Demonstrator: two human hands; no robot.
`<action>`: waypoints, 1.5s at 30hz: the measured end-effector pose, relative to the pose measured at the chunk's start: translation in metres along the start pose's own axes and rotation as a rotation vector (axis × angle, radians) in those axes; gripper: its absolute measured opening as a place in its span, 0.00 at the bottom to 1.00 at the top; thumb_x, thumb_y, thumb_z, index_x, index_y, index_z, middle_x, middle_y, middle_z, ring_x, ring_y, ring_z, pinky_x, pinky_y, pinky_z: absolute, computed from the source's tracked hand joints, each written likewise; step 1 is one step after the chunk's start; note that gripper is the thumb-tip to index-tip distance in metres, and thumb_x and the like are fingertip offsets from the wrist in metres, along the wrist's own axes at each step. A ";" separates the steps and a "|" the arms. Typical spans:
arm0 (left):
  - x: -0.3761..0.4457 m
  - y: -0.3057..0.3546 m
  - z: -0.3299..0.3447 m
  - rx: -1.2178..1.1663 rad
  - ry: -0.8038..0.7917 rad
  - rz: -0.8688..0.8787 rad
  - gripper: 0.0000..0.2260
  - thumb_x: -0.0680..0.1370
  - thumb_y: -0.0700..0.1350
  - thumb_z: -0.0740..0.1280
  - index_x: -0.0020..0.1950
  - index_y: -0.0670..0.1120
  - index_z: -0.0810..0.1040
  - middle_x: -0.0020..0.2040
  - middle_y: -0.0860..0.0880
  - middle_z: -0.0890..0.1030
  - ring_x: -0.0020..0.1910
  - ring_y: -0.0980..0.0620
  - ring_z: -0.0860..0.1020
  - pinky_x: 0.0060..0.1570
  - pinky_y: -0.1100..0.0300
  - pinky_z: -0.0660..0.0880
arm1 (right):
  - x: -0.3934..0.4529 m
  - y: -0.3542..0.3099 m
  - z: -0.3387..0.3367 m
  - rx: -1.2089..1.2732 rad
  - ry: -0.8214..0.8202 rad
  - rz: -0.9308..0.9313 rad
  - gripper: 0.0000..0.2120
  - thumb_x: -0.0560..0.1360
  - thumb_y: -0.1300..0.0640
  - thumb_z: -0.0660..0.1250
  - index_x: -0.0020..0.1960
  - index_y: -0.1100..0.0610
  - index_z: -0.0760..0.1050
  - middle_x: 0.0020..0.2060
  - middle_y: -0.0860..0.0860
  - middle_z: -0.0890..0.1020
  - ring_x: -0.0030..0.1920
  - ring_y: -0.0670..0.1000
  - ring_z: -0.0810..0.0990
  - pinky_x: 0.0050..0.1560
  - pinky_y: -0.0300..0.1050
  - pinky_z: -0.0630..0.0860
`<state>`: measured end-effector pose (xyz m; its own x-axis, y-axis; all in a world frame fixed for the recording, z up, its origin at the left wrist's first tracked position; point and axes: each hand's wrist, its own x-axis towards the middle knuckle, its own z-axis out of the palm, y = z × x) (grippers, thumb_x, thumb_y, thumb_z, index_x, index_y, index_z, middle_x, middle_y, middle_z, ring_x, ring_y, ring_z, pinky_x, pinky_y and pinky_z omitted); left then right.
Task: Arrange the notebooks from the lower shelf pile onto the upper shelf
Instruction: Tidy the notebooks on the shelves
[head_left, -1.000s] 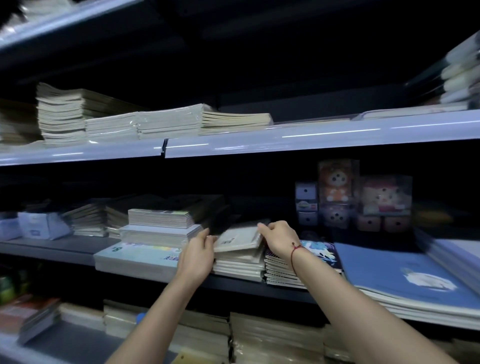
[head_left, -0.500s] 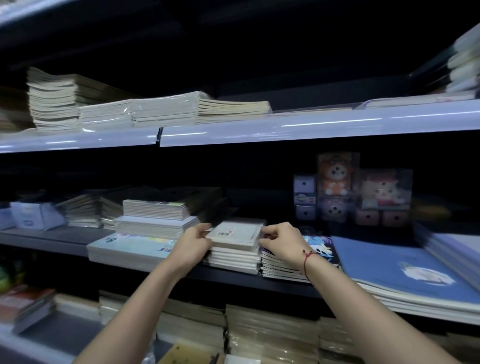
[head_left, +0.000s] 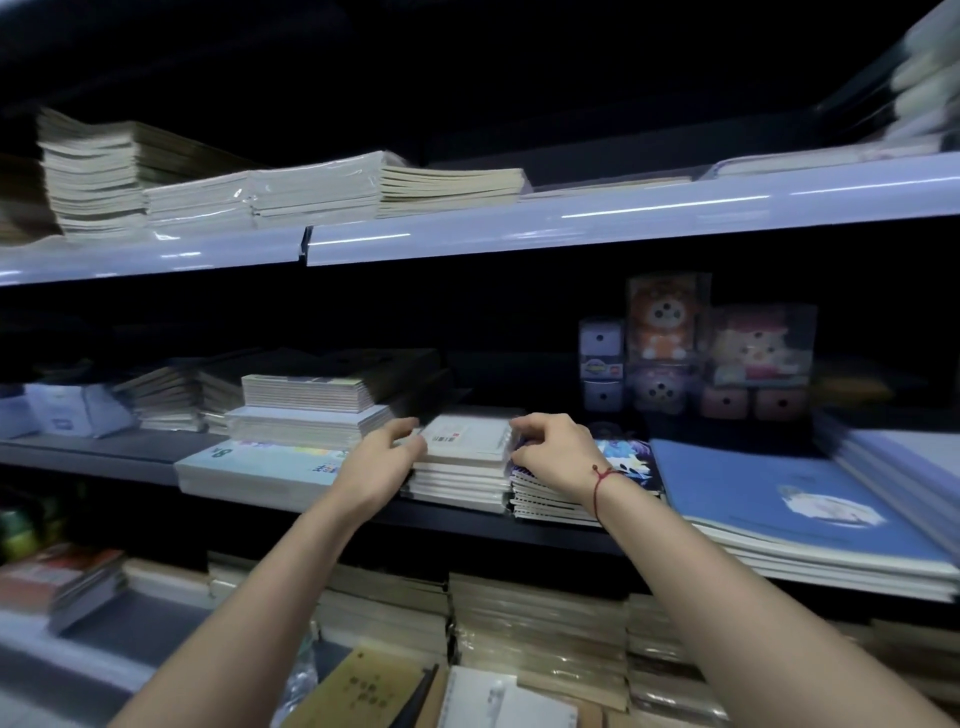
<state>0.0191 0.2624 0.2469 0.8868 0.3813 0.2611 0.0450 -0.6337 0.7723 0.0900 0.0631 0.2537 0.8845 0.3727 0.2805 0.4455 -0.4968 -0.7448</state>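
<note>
Hidden or unclear: the back of the middle shelf (head_left: 130, 457) is dark, and the black items behind the stacks there cannot be made out. The boxed toys (head_left: 670, 332) at right rear are blurred. Items at the far upper right are cut off by the frame edge.

Task item: small white notebook (head_left: 465, 441), barcode label showing, topmost on the white notebook pile (head_left: 460, 483) on the middle shelf, between a pale blue pad stack (head_left: 260, 467) and a spiral-bound stack (head_left: 550, 499).

Hands: our left hand (head_left: 382, 460) pinches the notebook's left edge; our right hand (head_left: 558, 452), red string at the wrist, grips its right edge with curled fingers.

Upper shelf (head_left: 519, 228): cream notebook stacks (head_left: 291, 192) at left.

Change: half a second ago both hands held the notebook the same way; it sits flatter on the pile now than a second ago.
</note>
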 end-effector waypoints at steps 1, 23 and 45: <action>-0.004 0.002 0.001 -0.019 0.002 0.012 0.30 0.68 0.58 0.59 0.70 0.53 0.71 0.67 0.52 0.74 0.66 0.49 0.72 0.68 0.49 0.66 | -0.002 0.001 -0.002 0.011 -0.001 -0.001 0.21 0.73 0.62 0.67 0.66 0.55 0.75 0.58 0.52 0.80 0.63 0.50 0.75 0.63 0.39 0.69; -0.076 0.085 0.048 -0.593 0.038 0.193 0.16 0.81 0.44 0.59 0.70 0.44 0.69 0.58 0.44 0.81 0.58 0.49 0.79 0.59 0.55 0.72 | -0.075 0.014 -0.075 0.648 0.113 -0.042 0.14 0.79 0.61 0.62 0.65 0.56 0.73 0.56 0.53 0.80 0.57 0.52 0.80 0.52 0.44 0.78; -0.127 0.032 0.094 -0.632 -0.179 0.004 0.14 0.81 0.48 0.58 0.65 0.47 0.74 0.53 0.46 0.84 0.50 0.48 0.83 0.55 0.54 0.76 | -0.149 0.061 -0.046 0.561 -0.125 0.037 0.11 0.79 0.56 0.62 0.61 0.52 0.74 0.55 0.53 0.83 0.55 0.51 0.81 0.57 0.48 0.77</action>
<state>-0.0488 0.1304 0.1839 0.9517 0.2270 0.2067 -0.1891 -0.0970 0.9772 -0.0081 -0.0590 0.1945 0.8598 0.4700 0.1994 0.2424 -0.0321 -0.9696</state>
